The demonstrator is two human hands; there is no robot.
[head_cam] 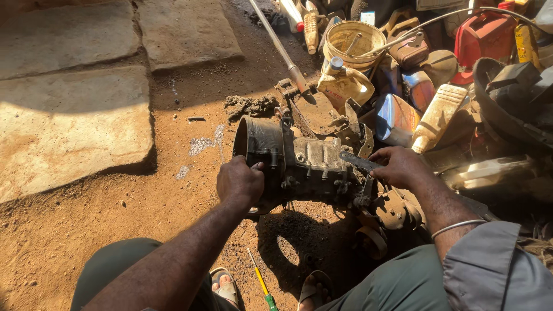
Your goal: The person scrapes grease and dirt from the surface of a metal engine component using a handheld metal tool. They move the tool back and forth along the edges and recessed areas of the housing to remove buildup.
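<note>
A greasy metal gearbox housing (305,164) lies on the dirt ground in front of me, its round bell end toward the left. My left hand (240,183) grips the near edge of that bell end. My right hand (400,167) is closed on a dark flat tool (358,162), apparently a wrench, whose tip rests on the right end of the housing. Rusty bracket parts (394,210) hang off the housing below my right hand.
Stone slabs (69,124) lie at the left. A yellow-and-green screwdriver (262,288) lies between my sandalled feet. Oil jugs (345,83), a yellow bucket (352,39), a red can (484,37) and a long metal rod (279,46) crowd the back right.
</note>
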